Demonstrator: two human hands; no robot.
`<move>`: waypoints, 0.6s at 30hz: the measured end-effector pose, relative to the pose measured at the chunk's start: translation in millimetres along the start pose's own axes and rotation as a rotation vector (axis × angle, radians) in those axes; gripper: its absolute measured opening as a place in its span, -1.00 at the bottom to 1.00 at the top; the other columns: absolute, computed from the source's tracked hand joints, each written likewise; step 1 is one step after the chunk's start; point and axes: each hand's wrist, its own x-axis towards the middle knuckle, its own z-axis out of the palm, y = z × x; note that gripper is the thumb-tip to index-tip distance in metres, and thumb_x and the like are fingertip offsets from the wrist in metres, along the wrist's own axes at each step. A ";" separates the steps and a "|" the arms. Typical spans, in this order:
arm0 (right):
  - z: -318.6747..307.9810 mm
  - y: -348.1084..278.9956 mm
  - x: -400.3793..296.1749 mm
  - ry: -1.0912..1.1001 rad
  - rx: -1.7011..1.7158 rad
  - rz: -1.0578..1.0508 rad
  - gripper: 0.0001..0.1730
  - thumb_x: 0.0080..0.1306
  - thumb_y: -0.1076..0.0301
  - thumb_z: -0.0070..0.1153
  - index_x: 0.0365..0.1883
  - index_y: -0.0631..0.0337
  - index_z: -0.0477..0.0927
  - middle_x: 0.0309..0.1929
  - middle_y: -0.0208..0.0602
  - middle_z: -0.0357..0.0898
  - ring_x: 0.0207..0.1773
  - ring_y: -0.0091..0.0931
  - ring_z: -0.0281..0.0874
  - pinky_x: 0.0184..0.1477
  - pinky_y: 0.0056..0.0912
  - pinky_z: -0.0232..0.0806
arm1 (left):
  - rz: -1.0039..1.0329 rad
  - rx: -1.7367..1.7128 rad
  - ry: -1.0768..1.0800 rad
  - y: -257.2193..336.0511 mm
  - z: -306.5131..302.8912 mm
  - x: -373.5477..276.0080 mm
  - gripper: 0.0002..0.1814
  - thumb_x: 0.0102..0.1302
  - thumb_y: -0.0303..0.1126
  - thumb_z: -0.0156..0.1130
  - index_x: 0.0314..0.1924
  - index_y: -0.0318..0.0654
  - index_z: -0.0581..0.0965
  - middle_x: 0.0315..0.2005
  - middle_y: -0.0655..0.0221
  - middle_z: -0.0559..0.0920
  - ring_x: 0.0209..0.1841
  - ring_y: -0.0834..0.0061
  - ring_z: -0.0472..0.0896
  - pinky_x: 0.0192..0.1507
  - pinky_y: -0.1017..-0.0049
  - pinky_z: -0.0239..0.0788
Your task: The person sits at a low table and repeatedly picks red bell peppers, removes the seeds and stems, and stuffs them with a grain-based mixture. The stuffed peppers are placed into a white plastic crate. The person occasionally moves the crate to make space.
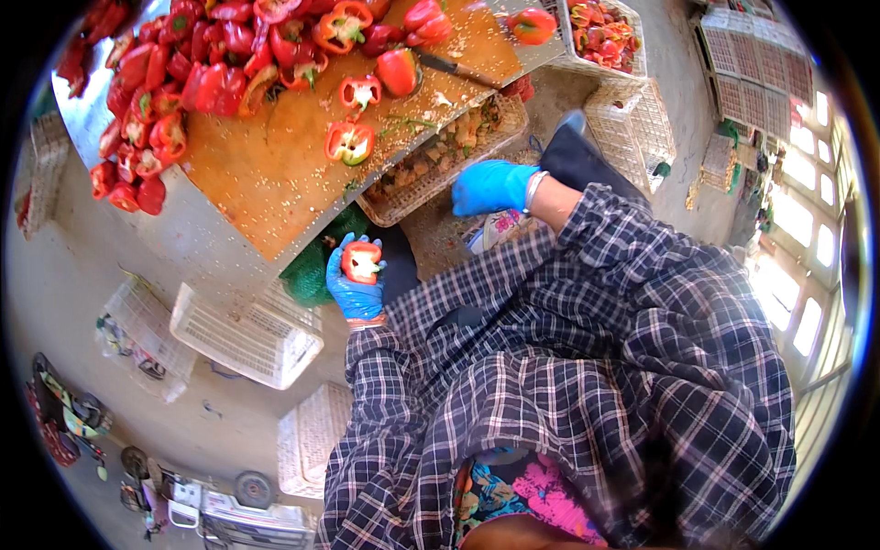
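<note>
My left hand [352,292], in a blue glove, cradles a halved red bell pepper [362,263] just off the table's near edge. The cut face with its pale core is turned up. My right hand [493,188], also gloved in blue, hangs to the right over the gap between the table and my lap. Its fingers point down and away, so whatever they may hold is hidden. On the orange-brown board [240,185] lie two cut pepper pieces [349,144] [360,92], a red pepper [399,71] and a knife with a wooden handle [457,69].
Many red peppers [213,88] are heaped at the table's far left. A basket of trimmings [440,148] sits below the table edge. One crate [605,38] holds red pepper pieces at upper right. White plastic crates [247,337] [629,127] stand on the floor on both sides.
</note>
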 end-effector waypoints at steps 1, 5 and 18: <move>35.8 30.6 9.8 0.006 -0.121 -0.169 -0.78 0.31 0.28 0.00 -0.25 0.12 0.66 -0.13 -0.18 0.65 -0.15 -0.14 0.59 -0.15 -0.09 0.46 | -0.008 -0.026 -0.003 6.4 4.1 -4.0 -0.58 0.47 -0.24 -0.06 0.12 -0.44 0.49 -0.05 0.05 0.62 0.01 0.14 0.61 0.05 0.19 0.53; 110.3 96.0 19.2 -0.165 -0.037 -0.035 -0.72 0.42 0.21 -0.02 -0.11 0.07 0.69 -0.08 -0.20 0.66 -0.09 -0.16 0.61 -0.06 -0.13 0.48 | -0.033 0.006 0.010 -7.0 20.5 5.9 -0.58 0.42 -0.21 0.00 0.01 -0.47 0.55 -0.20 0.02 0.66 -0.19 0.10 0.69 -0.29 0.27 0.60; 262.2 155.6 56.8 -0.519 0.319 0.371 -0.35 0.42 -0.24 -0.25 0.01 0.05 0.68 -0.02 -0.15 0.67 0.04 -0.19 0.62 0.08 -0.10 0.40 | 0.057 -0.061 -0.275 -40.3 74.4 52.9 -0.56 0.28 -0.07 0.09 -0.27 -0.40 0.56 -0.43 0.10 0.54 -0.35 0.14 0.58 -0.27 0.02 0.52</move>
